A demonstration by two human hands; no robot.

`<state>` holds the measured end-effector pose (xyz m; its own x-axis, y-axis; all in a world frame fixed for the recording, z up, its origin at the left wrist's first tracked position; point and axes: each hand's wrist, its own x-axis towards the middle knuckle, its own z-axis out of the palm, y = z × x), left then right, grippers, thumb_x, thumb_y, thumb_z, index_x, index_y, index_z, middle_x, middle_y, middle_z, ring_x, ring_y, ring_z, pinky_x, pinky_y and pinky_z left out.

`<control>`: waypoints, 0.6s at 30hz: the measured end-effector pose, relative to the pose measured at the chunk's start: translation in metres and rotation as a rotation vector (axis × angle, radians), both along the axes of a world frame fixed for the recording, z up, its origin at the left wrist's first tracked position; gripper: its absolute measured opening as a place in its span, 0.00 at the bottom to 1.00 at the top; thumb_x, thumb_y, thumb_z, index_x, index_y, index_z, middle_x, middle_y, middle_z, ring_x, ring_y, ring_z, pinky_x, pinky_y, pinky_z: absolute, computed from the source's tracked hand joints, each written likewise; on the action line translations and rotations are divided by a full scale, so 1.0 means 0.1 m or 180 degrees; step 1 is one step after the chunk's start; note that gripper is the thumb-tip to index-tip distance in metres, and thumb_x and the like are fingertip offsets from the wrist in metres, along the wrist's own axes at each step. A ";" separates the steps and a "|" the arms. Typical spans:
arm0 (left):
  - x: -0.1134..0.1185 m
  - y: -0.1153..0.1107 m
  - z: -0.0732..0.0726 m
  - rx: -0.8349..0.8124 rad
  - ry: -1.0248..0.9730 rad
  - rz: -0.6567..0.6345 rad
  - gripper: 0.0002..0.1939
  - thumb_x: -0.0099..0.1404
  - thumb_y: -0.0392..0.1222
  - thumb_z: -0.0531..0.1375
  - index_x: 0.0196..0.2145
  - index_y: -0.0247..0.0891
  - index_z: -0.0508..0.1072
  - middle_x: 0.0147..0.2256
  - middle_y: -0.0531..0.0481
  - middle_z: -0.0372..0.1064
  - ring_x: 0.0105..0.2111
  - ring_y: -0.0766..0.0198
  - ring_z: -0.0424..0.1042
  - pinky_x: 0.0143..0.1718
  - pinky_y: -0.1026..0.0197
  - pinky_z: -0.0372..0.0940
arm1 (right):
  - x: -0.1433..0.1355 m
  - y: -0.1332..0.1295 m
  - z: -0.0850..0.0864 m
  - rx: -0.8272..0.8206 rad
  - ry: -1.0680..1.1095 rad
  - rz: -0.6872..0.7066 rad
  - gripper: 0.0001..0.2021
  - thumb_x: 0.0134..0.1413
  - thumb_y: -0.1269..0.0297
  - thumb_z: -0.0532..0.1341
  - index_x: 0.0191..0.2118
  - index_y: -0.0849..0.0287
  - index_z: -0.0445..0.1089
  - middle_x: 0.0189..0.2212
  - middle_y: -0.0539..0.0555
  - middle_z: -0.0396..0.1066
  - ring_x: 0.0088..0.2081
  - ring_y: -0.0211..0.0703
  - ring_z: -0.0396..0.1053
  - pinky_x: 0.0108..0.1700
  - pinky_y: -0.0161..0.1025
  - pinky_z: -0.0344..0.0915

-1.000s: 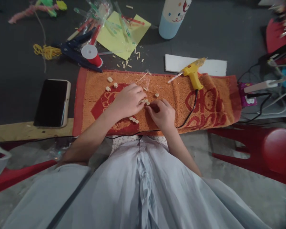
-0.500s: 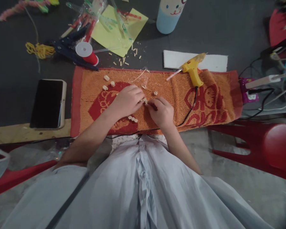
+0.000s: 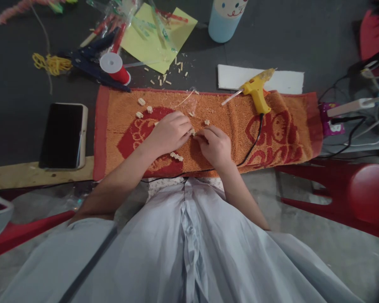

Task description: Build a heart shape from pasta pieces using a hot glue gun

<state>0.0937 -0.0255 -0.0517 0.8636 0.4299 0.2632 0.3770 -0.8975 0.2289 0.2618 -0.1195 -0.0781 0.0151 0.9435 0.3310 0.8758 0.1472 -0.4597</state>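
Observation:
Over the orange towel (image 3: 222,155), my two hands meet fingertip to fingertip. A small knobbly cream-coloured piece (image 3: 193,132) shows between them, mostly covered by fingers. My left hand (image 3: 173,129) is closed on its left side, palm down. From the right, my right hand (image 3: 216,145) pinches at the same piece with thumb and forefinger. Below the left hand lies a short knobbly cream strip (image 3: 176,156). One cream cluster (image 3: 206,122) rests just above the right hand, and several more, such as this cluster (image 3: 141,102), lie at upper left.
A yellow glue gun (image 3: 255,90) lies across a white strip (image 3: 287,81) and the towel, its cord running down. Left are a phone (image 3: 63,136), a red thread spool (image 3: 123,76) and dark blue pliers-like tool (image 3: 85,63). A yellow sheet (image 3: 139,42) and blue cup (image 3: 222,27) stand behind.
My right fingers have shifted slightly, and less of the cream piece shows between my hands. My left hand stays almost still. The whole view has moved a little.

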 end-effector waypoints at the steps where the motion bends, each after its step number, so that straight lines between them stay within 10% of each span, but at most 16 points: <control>1: 0.00 0.00 0.00 0.0000 -0.0017 0.0004 0.14 0.71 0.38 0.51 0.36 0.34 0.75 0.36 0.44 0.72 0.42 0.55 0.68 0.47 0.53 0.66 | 0.01 0.01 0.00 0.0004 -0.0011 0.0041 0.09 0.63 0.69 0.57 0.34 0.56 0.75 0.32 0.54 0.73 0.36 0.44 0.71 0.40 0.38 0.66; 18: 0.00 0.00 -0.02 -0.0030 -0.0043 -0.0037 0.14 0.71 0.38 0.50 0.37 0.33 0.76 0.37 0.42 0.72 0.42 0.55 0.68 0.48 0.51 0.67 | 0.25 0.15 0.03 0.0089 -0.0094 0.0816 0.10 0.64 0.66 0.56 0.35 0.57 0.75 0.32 0.54 0.71 0.37 0.45 0.68 0.41 0.40 0.66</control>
<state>0.0933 -0.0253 -0.0535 0.8650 0.4224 0.2708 0.3634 -0.8996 0.2423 0.2868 -0.1041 -0.0749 -0.2336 0.9057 0.3538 0.8212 0.3786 -0.4270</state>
